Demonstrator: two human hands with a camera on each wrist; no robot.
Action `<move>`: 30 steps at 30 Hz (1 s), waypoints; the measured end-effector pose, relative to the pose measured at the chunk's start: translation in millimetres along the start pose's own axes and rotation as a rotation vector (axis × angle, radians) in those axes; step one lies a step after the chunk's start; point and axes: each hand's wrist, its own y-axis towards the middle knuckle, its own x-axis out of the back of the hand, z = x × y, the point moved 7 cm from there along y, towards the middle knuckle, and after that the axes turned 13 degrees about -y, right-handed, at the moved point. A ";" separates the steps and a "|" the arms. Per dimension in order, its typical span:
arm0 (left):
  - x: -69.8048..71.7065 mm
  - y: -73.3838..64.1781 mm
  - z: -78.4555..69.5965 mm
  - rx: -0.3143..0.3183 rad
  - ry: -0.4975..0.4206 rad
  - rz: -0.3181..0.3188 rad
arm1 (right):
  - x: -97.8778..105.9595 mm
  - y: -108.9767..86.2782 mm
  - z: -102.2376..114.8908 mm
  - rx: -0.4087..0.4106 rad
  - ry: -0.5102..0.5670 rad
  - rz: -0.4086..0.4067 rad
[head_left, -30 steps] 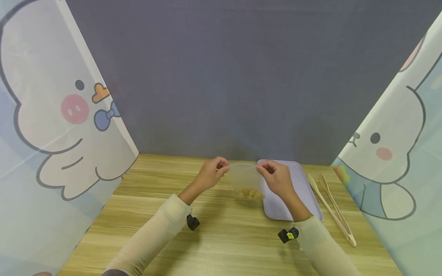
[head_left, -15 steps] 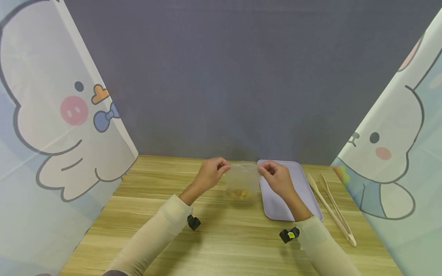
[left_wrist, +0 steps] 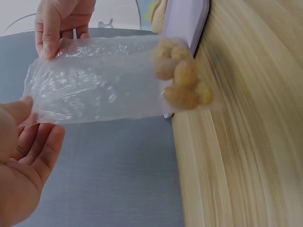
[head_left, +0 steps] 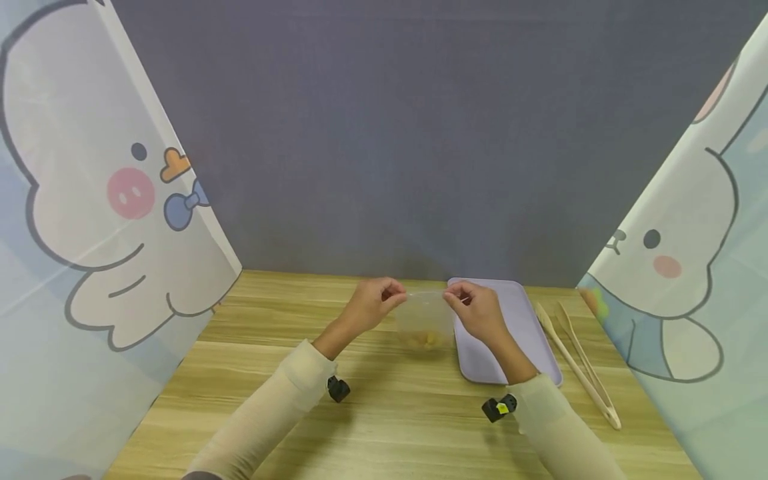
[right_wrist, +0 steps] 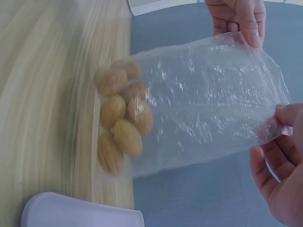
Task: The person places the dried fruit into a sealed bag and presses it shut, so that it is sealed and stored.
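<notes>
A clear plastic bag (head_left: pixel 425 320) hangs upright between my two hands, with several tan oval nuts (right_wrist: pixel 124 118), apparently in their shells, gathered at its bottom. My left hand (head_left: pixel 373 303) pinches one upper corner of the bag between thumb and fingers. The opposite upper corner is pinched by my right hand (head_left: pixel 478 308). Seen from the left wrist, the bag (left_wrist: pixel 99 80) is stretched flat between the hands, its bottom with the nuts (left_wrist: pixel 182 78) above the wooden table (left_wrist: pixel 251 118). Whether the bag's mouth is sealed I cannot tell.
A pale purple tray (head_left: pixel 528 333) lies on the table at the right, partly behind my right forearm. To its right rest wooden tongs (head_left: pixel 579 363). A grey backdrop (head_left: pixel 384 147) stands behind, and printed cartoon panels flank both sides.
The bag's bottom has swung left, then slightly back right, with the nuts inside. Both hands keep their grip and have come slightly closer together.
</notes>
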 end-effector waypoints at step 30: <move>-10.3 3.5 -4.8 -0.073 0.080 0.035 | -8.8 -4.0 12.9 0.143 -0.013 0.005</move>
